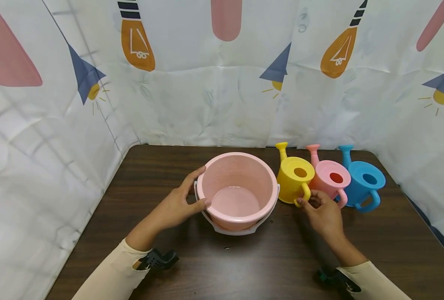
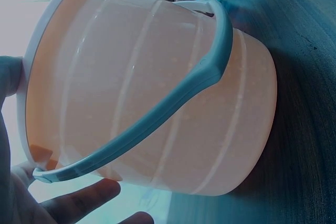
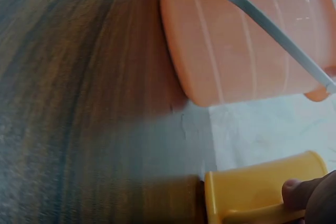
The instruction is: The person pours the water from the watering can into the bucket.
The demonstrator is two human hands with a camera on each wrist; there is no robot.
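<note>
A pale pink bucket (image 1: 237, 216) stands upright on the table, its inside bare and its whitish handle (image 1: 235, 230) hanging down the near side. My left hand (image 1: 173, 208) holds the bucket's left rim, thumb at the near side and index finger farther back. In the left wrist view the other fingers (image 2: 79, 200) spread below the handle's end. To the right stands a yellow watering can (image 1: 291, 179), spout pointing away. My right hand (image 1: 325, 216) pinches its handle between thumb and fingers; the thumb (image 3: 299, 192) lies against the handle in the right wrist view.
A pink watering can (image 1: 332, 177) and a blue watering can (image 1: 364, 179) stand in a row right of the yellow one, close together. The dark wooden table (image 1: 214, 271) ends at a printed white curtain (image 1: 214, 104) at the back and sides.
</note>
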